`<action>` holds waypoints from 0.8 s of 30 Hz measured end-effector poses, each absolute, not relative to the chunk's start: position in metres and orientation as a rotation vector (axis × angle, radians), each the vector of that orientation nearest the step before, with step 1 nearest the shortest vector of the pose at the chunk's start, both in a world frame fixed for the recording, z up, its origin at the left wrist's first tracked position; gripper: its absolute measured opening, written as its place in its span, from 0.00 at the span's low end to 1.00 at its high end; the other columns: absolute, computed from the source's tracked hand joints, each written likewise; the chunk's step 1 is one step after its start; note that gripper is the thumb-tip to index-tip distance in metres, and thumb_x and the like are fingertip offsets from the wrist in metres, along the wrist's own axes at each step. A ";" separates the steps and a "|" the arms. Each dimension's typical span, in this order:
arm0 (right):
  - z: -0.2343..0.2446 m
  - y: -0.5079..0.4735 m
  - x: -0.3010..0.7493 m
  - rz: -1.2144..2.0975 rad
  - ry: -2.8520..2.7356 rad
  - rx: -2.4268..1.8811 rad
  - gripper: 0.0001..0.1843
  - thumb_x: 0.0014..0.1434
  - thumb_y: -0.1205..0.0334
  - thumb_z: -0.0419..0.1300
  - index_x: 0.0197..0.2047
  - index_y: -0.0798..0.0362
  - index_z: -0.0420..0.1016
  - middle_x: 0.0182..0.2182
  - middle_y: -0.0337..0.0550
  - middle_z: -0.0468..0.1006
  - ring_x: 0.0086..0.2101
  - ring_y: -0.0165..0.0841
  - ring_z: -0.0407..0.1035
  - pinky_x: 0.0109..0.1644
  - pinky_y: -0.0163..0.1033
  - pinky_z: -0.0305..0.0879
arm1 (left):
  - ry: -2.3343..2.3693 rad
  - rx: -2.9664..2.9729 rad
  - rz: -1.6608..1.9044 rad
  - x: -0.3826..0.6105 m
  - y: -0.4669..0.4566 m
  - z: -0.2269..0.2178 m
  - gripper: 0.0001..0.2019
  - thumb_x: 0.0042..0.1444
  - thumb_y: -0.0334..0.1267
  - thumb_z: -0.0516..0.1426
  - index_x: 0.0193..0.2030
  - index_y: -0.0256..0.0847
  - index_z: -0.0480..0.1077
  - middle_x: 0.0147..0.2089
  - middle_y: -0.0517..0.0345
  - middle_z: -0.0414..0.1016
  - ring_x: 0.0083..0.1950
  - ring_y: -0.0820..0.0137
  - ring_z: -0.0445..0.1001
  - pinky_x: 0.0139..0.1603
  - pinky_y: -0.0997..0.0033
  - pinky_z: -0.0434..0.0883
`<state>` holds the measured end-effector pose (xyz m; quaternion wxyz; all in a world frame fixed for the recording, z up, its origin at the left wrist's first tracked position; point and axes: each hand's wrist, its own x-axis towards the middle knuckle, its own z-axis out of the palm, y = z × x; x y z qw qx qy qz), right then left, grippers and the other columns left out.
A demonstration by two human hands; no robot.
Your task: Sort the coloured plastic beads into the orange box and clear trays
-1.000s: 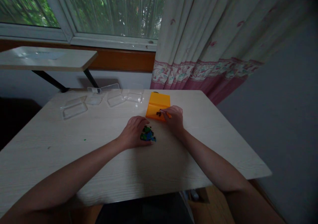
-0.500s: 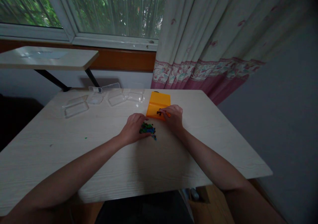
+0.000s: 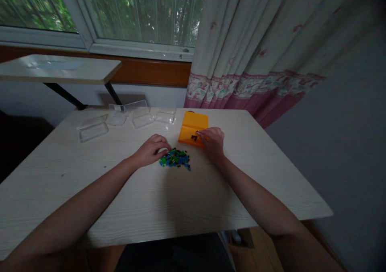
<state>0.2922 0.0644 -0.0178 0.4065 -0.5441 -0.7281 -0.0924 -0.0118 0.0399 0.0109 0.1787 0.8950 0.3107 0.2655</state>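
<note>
A small heap of green, blue and dark pieces (image 3: 175,158) lies in the middle of the pale wooden table (image 3: 169,199). My left hand (image 3: 150,149) rests beside the heap's left edge, fingers curled, fingertips touching the pieces. My right hand (image 3: 213,141) is closed at the near right corner of an orange box (image 3: 193,133) and pinches something small and orange. A few dark pieces lie on the box's near part.
Several clear plastic boxes and lids (image 3: 92,129) lie along the table's far left side. A second pale table (image 3: 57,69) stands under the window. A flowered curtain (image 3: 256,50) hangs behind the table's far right corner. A tiny green piece (image 3: 104,167) lies apart at left.
My left hand has slid left off the heap, which now shows more fully and spread out. My right hand has stayed at the orange box.
</note>
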 end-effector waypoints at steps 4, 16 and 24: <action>-0.019 0.066 0.293 -0.237 -1.829 -1.377 0.11 0.64 0.54 0.60 0.37 0.47 0.81 0.35 0.42 0.81 0.43 0.39 0.68 0.51 0.49 0.57 | 0.844 2.518 0.731 -0.015 0.041 0.011 0.10 0.60 0.38 0.56 0.46 0.43 0.76 0.45 0.52 0.72 0.50 0.63 0.68 0.54 0.62 0.65; -0.017 0.064 0.293 -0.212 -1.830 -1.385 0.09 0.64 0.56 0.61 0.39 0.48 0.82 0.36 0.42 0.81 0.43 0.38 0.68 0.50 0.47 0.57 | 0.755 2.494 0.718 -0.029 0.049 0.011 0.08 0.57 0.38 0.59 0.43 0.43 0.76 0.46 0.52 0.70 0.51 0.64 0.68 0.55 0.64 0.65; -0.016 0.065 0.293 -0.190 -1.824 -1.373 0.12 0.65 0.54 0.59 0.37 0.48 0.82 0.35 0.42 0.81 0.41 0.38 0.69 0.49 0.46 0.58 | 0.783 2.535 0.665 -0.028 0.050 0.009 0.08 0.58 0.42 0.60 0.42 0.43 0.77 0.45 0.52 0.72 0.50 0.65 0.69 0.55 0.65 0.64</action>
